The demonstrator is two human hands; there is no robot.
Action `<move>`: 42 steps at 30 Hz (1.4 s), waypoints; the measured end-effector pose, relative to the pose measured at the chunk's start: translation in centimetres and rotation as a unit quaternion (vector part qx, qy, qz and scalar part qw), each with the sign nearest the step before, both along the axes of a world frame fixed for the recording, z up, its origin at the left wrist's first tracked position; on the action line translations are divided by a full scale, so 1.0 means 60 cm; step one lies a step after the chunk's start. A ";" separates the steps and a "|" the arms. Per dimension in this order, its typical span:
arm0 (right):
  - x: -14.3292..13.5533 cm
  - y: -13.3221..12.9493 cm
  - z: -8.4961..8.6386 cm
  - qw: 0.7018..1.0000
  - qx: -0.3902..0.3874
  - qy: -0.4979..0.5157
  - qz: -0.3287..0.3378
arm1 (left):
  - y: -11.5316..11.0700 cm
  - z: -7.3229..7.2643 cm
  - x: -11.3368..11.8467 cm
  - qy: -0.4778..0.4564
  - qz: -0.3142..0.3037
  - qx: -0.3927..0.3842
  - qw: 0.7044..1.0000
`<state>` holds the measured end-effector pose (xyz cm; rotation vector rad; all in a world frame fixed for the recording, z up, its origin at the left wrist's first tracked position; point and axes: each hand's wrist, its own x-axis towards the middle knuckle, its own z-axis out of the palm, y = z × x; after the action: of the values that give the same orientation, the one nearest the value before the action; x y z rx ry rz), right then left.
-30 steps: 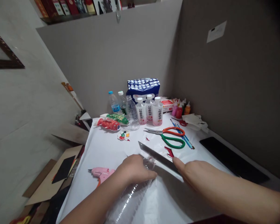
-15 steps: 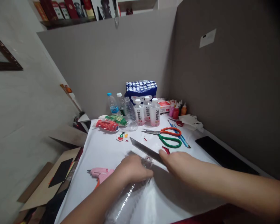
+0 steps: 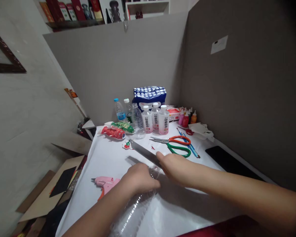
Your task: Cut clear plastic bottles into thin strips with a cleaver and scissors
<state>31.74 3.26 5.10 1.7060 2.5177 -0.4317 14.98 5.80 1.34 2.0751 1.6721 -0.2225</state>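
A clear ridged plastic bottle [image 3: 132, 214] lies on its side at the near edge of the white-covered table [image 3: 88, 164]. My left hand [image 3: 140, 177] is wrapped over it and grips it near its far end. In my right hand [image 3: 175, 164] is a knife [image 3: 145, 153] with a long grey blade, its tip pointing forward and left. The blade crosses just above the bottle's far end; I cannot tell whether it touches. The knife's handle is hidden in my fingers. A pink glue gun [image 3: 106, 184] lies left of my left forearm.
Scissors [image 3: 172, 141] with orange and green handles lie beyond my right hand, beside blue brushes [image 3: 191, 144]. Several bottles [image 3: 163, 120] stand at the back before a blue package [image 3: 149, 95]. Red [image 3: 113, 132] and green [image 3: 123, 126] fish-shaped pieces lie left; a black phone-like slab [image 3: 232, 164] lies right.
My right hand and the knife have moved left, and the blade now reaches farther across the bottle. My left hand keeps its hold in nearly the same place.
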 end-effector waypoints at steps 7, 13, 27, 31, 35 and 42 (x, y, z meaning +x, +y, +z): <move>0.083 -0.082 -0.026 0.991 -0.097 -0.037 -0.083 | -0.004 0.003 0.003 -0.003 -0.013 0.004 1.000; -0.001 0.020 0.019 1.000 -0.028 0.005 0.004 | -0.008 0.004 0.010 0.011 0.003 0.028 1.000; 0.091 -0.034 -0.002 0.995 -0.063 0.073 -0.015 | -0.002 0.006 0.006 0.020 -0.022 0.012 1.000; 0.033 0.039 0.015 0.996 -0.044 0.074 0.017 | -0.005 0.010 0.010 0.027 0.007 0.003 1.000; 0.028 0.047 0.011 0.995 -0.032 0.089 0.020 | -0.004 0.007 0.004 0.020 0.013 -0.010 1.000; 0.106 -0.029 0.002 0.994 -0.075 0.084 -0.012 | 0.004 0.002 -0.002 0.027 -0.025 0.012 0.999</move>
<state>38.10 1.52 5.22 1.7118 2.5025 -0.7748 14.86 6.06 1.45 2.1481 1.6630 -0.2787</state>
